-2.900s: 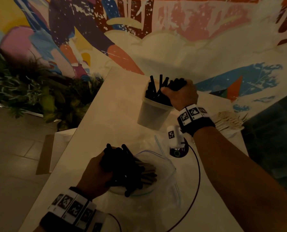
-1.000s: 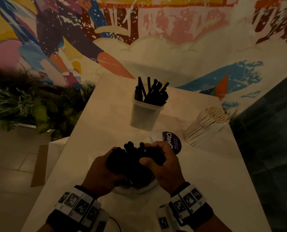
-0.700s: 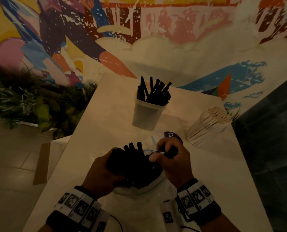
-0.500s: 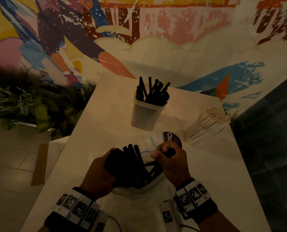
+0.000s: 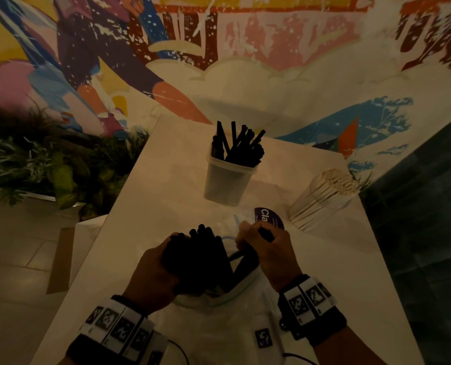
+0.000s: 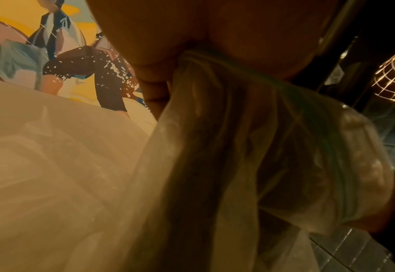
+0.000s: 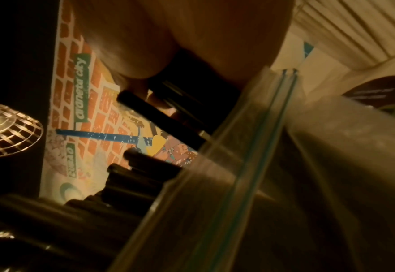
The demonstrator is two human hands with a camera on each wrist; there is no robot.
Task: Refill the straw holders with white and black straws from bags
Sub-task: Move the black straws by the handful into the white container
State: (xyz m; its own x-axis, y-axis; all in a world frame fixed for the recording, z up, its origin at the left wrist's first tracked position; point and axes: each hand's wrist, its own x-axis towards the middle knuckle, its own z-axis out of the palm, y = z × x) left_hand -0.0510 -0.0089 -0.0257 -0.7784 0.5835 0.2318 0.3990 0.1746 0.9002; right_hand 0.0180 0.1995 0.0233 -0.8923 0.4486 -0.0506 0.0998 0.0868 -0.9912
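The smooth pale surface (image 5: 150, 196) carries a translucent tapered holder (image 5: 225, 180) of black straws at 12 o'clock. At 6, the left hand (image 5: 150, 275) grips a clear crinkled bag (image 5: 214, 299) with its black straw bundle (image 5: 198, 256); the right hand (image 5: 269, 251) fingers pinch a few straws.

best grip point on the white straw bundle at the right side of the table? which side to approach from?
Probably wrap the grip round the middle of the white straw bundle, coming from above across its length. It lies tilted on the table, its straw ends fanned out at the far upper end, so mid-length looks tightest. Both hands are busy at the black straws.
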